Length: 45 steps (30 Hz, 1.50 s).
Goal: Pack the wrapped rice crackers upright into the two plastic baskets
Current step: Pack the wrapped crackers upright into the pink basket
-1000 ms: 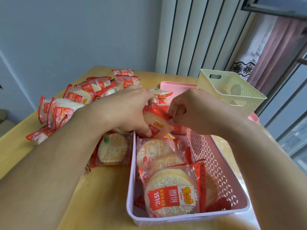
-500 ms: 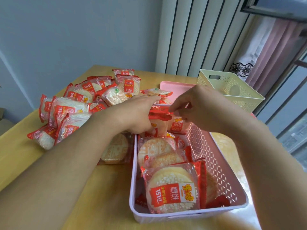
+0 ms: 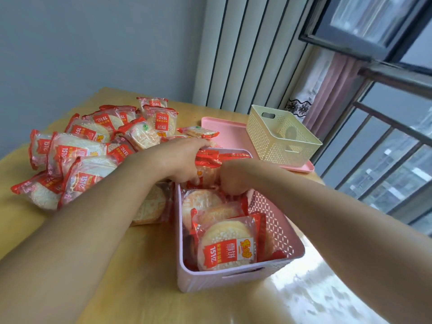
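Observation:
A pink plastic basket [image 3: 275, 232] stands on the table in front of me with several red-and-clear wrapped rice crackers leaning upright in it; the nearest cracker [image 3: 226, 245] faces me. My left hand [image 3: 184, 164] and my right hand [image 3: 233, 178] both reach into the basket's far half and press on one cracker pack [image 3: 208, 174] among the packed ones there. A cream plastic basket [image 3: 280, 136] stands empty at the back right. A pile of loose wrapped crackers [image 3: 93, 146] lies to the left.
The cream basket stands on a pink tray [image 3: 222, 127]. One cracker [image 3: 152, 206] lies flat beside the pink basket under my left forearm. The wooden table's [image 3: 145, 288] right edge runs by a window with railings; a radiator and curtain are behind.
Both hands went down from above the basket into its far half, pushing the held cracker in among the others. The view has tilted.

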### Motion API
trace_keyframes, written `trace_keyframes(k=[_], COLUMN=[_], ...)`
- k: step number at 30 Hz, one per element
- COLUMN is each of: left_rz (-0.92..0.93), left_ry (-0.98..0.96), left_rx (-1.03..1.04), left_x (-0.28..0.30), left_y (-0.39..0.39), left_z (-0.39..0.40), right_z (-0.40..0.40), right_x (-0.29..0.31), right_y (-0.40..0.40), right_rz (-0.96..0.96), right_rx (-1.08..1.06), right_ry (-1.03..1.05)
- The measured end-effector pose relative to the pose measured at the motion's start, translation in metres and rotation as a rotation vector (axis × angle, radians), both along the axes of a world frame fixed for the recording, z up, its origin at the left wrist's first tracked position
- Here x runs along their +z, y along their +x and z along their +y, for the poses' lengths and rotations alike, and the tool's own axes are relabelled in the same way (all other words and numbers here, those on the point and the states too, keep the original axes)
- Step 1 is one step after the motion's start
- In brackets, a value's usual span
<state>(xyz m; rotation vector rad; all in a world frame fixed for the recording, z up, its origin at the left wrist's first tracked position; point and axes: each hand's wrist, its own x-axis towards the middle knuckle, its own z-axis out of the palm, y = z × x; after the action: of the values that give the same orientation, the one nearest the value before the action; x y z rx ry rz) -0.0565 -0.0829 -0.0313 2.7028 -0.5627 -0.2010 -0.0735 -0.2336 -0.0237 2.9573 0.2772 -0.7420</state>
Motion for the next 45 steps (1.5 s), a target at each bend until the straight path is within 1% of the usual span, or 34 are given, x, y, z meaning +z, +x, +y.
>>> trace_keyframes(k=[3,5,8,9,11,13,15,17,21,26,31,34,37,39,41,43,45], left_rz=[-0.05,-0.092,-0.083,-0.07,-0.069,-0.074,-0.048,-0.046,0.009,0.051,0.025,0.005,0.006,0.011,0.029,0.061,0.088], left_ry=[0.009,0.033,0.059,0.056,0.056,0.077,0.085,0.077,0.047,0.043,0.062,0.062,0.081,0.092,0.089,0.075,0.039], left_rx=[-0.005,-0.025,-0.066,-0.071,-0.067,-0.054,-0.04,-0.051,-0.053,-0.095,-0.069,-0.055,-0.061,-0.069,-0.079,-0.087,-0.089], left_x=[-0.004,-0.007,-0.005,-0.003,-0.001,-0.003,-0.004,-0.003,-0.001,0.012,0.012,0.011,0.012,0.012,0.013,0.013,0.015], left_y=[0.001,0.003,0.007,0.008,0.007,0.005,0.002,0.002,0.002,-0.003,-0.005,-0.006,-0.006,-0.005,-0.005,-0.004,-0.004], left_z=[-0.001,-0.002,0.001,0.003,0.004,0.003,0.001,0.001,0.004,0.008,0.008,0.006,0.006,0.007,0.008,0.008,0.009], right_z=[0.003,0.004,0.01,0.01,0.007,0.001,-0.005,-0.007,-0.016,-0.033,-0.041,-0.042,-0.044,-0.042,-0.038,-0.036,-0.034], right_x=[0.008,0.015,0.022,0.025,0.033,0.038,0.039,0.037,0.028,0.02,0.012,0.003,0.012,0.027,0.039,0.039,0.03], right_y=[-0.008,-0.011,-0.012,-0.011,-0.012,-0.014,-0.014,-0.015,-0.017,-0.011,-0.004,0.002,0.001,-0.008,-0.023,-0.034,-0.04], right_rz=[0.018,0.02,0.119,0.092,-0.059,-0.251,-0.392,-0.452,-0.605,-0.649,-0.753,-0.8,-0.72,-0.638,-0.498,-0.317,-0.209], right_rx=[0.013,-0.019,-0.086,-0.104,-0.118,-0.108,-0.1,-0.061,0.03,0.136,0.222,0.207,0.146,0.12,0.106,0.103,0.14], right_ry=[0.001,-0.027,-0.181,-0.196,-0.19,-0.127,-0.048,-0.025,-0.105,-0.083,-0.052,-0.038,0.024,0.186,0.335,0.341,0.282])
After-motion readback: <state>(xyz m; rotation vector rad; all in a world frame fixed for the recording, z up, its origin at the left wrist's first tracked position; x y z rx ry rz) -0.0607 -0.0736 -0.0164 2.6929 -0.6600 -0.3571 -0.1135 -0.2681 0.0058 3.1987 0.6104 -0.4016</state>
